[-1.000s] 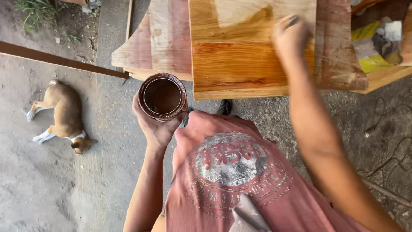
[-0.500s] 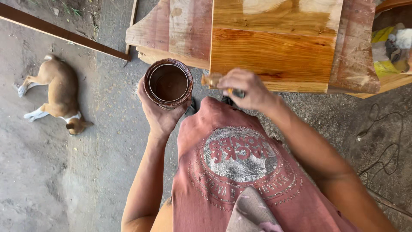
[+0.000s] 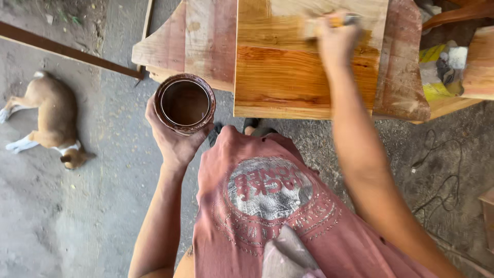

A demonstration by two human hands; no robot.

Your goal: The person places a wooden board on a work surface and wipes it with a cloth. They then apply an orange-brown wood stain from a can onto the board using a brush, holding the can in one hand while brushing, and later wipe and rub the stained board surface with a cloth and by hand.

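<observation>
My left hand (image 3: 175, 141) cups a round can (image 3: 184, 103) of dark brown stain from below, held just in front of the stacked boards. My right hand (image 3: 337, 41) grips a brush (image 3: 329, 23), blurred, with its bristles on the upper part of a wooden board (image 3: 303, 72). The board's lower half shines orange-brown and wet; its top strip is pale and dull. My reddish printed shirt (image 3: 267, 206) fills the bottom centre.
Reddish planks (image 3: 198, 41) lie under and left of the board. A tan and white dog (image 3: 51, 118) lies on the concrete at the left. A long dark batten (image 3: 67, 49) crosses the upper left. Yellow clutter (image 3: 437, 72) sits at right, a black cable (image 3: 442, 190) on the floor.
My right hand came off the board to the can, then swung back up to the board's upper part with the brush. The can has stayed in my left hand.
</observation>
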